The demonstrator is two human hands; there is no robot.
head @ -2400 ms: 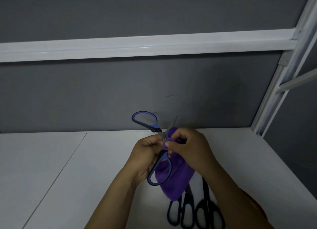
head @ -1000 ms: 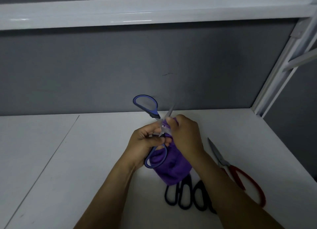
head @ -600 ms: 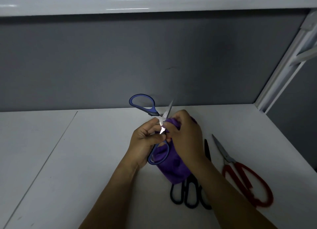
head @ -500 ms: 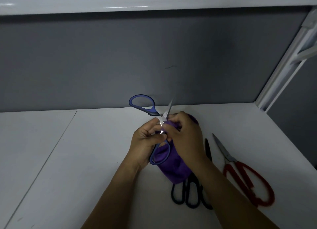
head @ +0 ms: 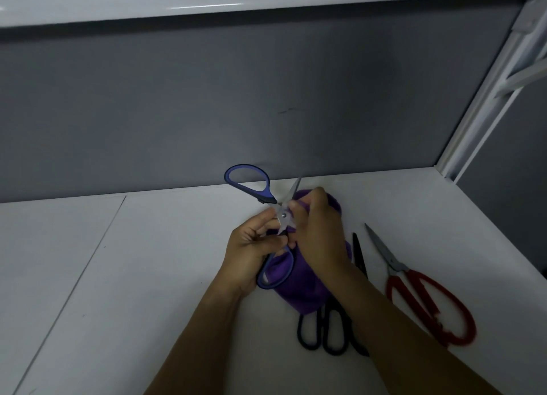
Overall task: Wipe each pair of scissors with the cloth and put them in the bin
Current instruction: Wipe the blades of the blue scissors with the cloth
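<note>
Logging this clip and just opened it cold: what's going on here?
A person is wiping the blue-handled scissors with the purple cloth. The left hand holds the scissors, opened wide, near the pivot above the white table, while the right hand pinches the cloth against a blade. Black-handled scissors and red-handled scissors lie on the table to the right, apparently waiting their turn. No bin is in view.

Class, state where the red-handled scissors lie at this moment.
In the head view, the red-handled metal scissors lie flat on the white table at the right, blades pointing away, just right of the black-handled scissors.
</note>
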